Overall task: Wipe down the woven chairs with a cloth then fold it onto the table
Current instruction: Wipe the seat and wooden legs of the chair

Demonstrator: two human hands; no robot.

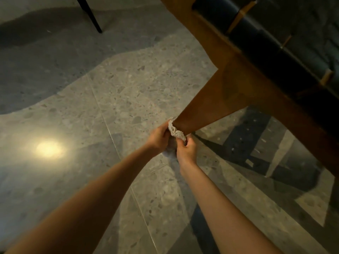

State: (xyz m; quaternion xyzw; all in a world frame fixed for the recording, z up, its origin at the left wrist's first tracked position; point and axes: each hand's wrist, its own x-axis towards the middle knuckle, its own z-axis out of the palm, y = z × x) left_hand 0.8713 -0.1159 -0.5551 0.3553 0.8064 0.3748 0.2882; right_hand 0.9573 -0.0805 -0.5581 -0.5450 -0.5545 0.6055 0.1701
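Left hand (158, 136) and right hand (186, 149) are close together, both closed on the cloth (176, 130). The left hand grips the cloth's left end, fingers curled round it. The right hand pinches the lower right end between thumb and fingers. Both forearms are bare and reach in from the bottom edge.

The cloth is pale, textured and bunched into a narrow band. It is wrapped across the near side of the leg (201, 107) at the leg's low end, touching the wood. Whether it goes fully round the leg cannot be told. The foot of the leg is hidden behind the hands and cloth.

The leg is brown wood, wide at the top and tapering toward the hands. It joins the side rail of the chair (211, 33), which runs from top centre down to the right edge. Above the rail sits the dark seat (275, 52); dark bands wrap its edge, with bare wood showing in the gaps.

The floor (128, 88) is grey speckled tile with thin joint lines. Dark shadows (244, 143) of the chair lie on it to the right of the hands. A bright light spot (48, 148) reflects on the tile at left. A thin black leg (89, 15) stands on the floor at top left, well apart from the chair.
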